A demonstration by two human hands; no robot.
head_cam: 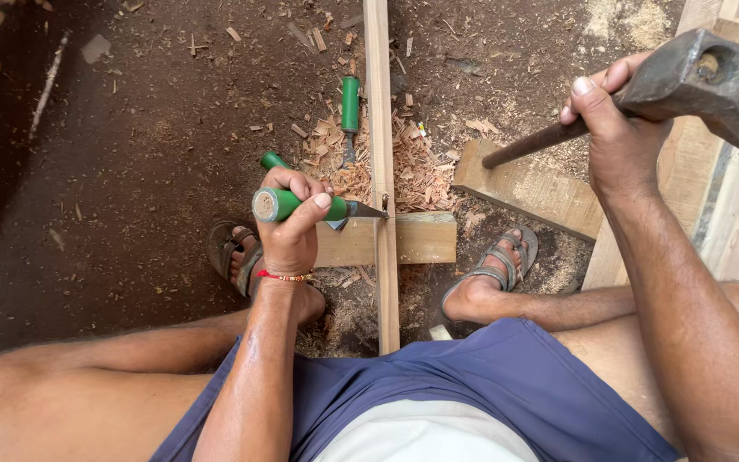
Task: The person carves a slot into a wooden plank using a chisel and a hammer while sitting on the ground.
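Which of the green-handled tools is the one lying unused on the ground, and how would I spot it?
Follow the long thin wooden strip that runs up the middle over the dirt floor. Just left of it, on a heap of wood shavings, lies the spare chisel. Unlike the green-handled chisel gripped in the left hand, no hand touches it.

Single view, worn on the head, aimed almost straight down past the lap at a dirt floor (130, 171). Close range: thighs and forearms filling the lower frame, a long wooden strip (381, 171) running up the middle, sandalled feet on either side. No second view to compare.
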